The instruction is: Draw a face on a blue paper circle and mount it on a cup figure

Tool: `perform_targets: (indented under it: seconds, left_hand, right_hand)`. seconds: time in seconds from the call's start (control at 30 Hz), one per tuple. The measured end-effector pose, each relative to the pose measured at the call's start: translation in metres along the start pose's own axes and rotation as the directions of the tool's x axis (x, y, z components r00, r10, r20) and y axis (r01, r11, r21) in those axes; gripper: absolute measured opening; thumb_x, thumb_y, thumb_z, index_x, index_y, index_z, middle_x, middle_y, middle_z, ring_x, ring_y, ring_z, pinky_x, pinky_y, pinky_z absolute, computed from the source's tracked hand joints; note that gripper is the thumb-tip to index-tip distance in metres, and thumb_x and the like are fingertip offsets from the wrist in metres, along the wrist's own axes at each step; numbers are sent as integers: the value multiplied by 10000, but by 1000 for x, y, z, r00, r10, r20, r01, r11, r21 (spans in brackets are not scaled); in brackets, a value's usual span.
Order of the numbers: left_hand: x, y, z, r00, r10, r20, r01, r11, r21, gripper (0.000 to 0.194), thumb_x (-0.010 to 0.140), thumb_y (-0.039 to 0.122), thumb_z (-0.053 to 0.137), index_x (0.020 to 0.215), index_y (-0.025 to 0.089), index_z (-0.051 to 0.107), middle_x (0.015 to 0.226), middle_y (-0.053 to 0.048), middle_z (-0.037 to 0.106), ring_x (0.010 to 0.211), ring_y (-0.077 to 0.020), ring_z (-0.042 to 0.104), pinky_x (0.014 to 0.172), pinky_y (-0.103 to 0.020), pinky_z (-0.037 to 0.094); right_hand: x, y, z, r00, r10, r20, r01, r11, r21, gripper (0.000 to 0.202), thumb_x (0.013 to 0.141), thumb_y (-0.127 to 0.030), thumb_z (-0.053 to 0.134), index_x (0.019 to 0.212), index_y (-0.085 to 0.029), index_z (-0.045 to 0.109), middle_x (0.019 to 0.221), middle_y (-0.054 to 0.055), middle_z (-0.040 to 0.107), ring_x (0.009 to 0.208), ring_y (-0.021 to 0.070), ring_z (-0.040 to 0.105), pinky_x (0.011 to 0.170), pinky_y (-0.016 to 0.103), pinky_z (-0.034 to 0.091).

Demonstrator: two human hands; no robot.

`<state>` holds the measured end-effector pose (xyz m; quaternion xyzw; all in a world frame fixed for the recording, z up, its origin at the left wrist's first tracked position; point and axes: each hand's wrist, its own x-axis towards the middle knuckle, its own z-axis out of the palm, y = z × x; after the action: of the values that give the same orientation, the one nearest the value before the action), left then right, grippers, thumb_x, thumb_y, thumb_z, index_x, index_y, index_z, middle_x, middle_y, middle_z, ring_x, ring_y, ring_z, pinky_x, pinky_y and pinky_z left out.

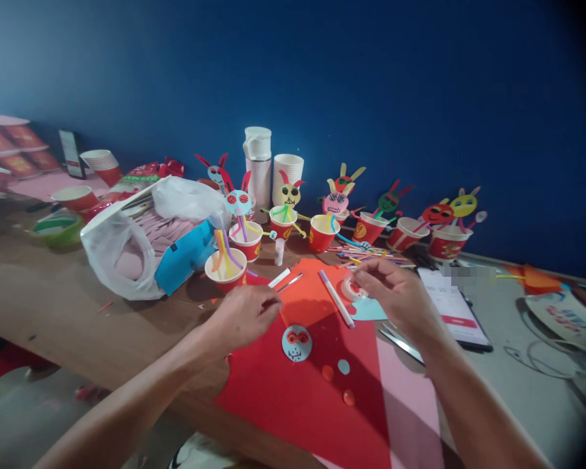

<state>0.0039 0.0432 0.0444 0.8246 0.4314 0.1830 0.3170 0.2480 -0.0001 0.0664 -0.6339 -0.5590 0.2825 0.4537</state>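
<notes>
My left hand (247,316) is closed in a pinch over the left edge of the red paper (293,410); what it holds, if anything, is too small to make out. At the right, the fingertips of my right hand (395,293) are at a clear roll of tape (354,288). Between the hands lie orange paper (307,280) and a white marker with purple ends (336,299). A light blue paper disc with a drawn face (297,343) rests on the red paper, with small orange discs (348,397) and a pale disc (343,367) to its right.
Red paper cups (323,234) with paper-faced figures stand along the blue wall. A plastic bag (122,260) of paper sits at left, beside a tilted blue piece (184,257). Scissors (403,344) and a phone (454,309) lie at right. A white thermos (258,166) stands behind.
</notes>
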Motion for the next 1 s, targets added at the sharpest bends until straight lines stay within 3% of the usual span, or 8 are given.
perform_targets:
  seconds: [0.1, 0.23, 0.43, 0.7, 0.9, 1.0]
  left_hand:
    - [-12, 1, 9, 993, -93, 78, 75, 976, 206, 192, 772, 286, 498, 740, 178, 654, 727, -48, 663, 640, -169, 578, 560, -243, 331]
    - [-18, -3, 28, 991, -104, 80, 72, 939, 335, 265, 785, 418, 501, 785, 183, 624, 807, -76, 654, 689, -212, 589, 566, -262, 318]
    - [-14, -11, 44, 996, -87, 35, 72, 947, 312, 213, 721, 379, 576, 813, 193, 622, 817, -70, 649, 675, -203, 586, 544, -254, 316]
    - [-10, -9, 49, 985, -128, 118, 81, 938, 337, 125, 728, 231, 495, 701, 196, 612, 753, -29, 657, 644, -172, 592, 508, -238, 311]
    - [-12, -6, 44, 986, -162, 50, 144, 956, 254, 224, 736, 349, 542, 897, 215, 620, 867, -31, 663, 744, -192, 614, 577, -246, 385]
    - [-12, -6, 44, 985, -156, 68, 133, 956, 263, 220, 708, 327, 571, 885, 204, 618, 906, -42, 656, 771, -201, 611, 605, -258, 397]
  right_hand:
    - [0, -3, -4, 999, 22, -27, -18, 994, 112, 167, 784, -367, 589, 772, -201, 602, 608, -24, 578, 504, 93, 461, 478, 216, 358]
    - [-2, -6, -3, 999, 47, 6, -47, 982, 185, 151, 754, -332, 627, 827, -201, 611, 691, -10, 604, 547, 95, 490, 497, 213, 383]
    - [-4, -7, -2, 999, 29, 15, -31, 982, 186, 179, 758, -324, 628, 890, -202, 618, 874, 30, 641, 707, 124, 560, 580, 216, 440]
    - [-7, -7, 3, 998, 7, 60, -17, 987, 157, 206, 758, -370, 627, 877, -203, 605, 884, 34, 647, 780, 154, 591, 696, 274, 465]
    - [-4, 13, 23, 985, -43, 165, 23, 992, 121, 230, 772, -362, 616, 938, -210, 566, 942, 46, 648, 890, 180, 614, 808, 331, 474]
    - [-5, 20, 32, 976, -52, 213, 42, 998, 50, 240, 775, -339, 607, 963, -201, 555, 970, 63, 649, 927, 189, 617, 848, 355, 468]
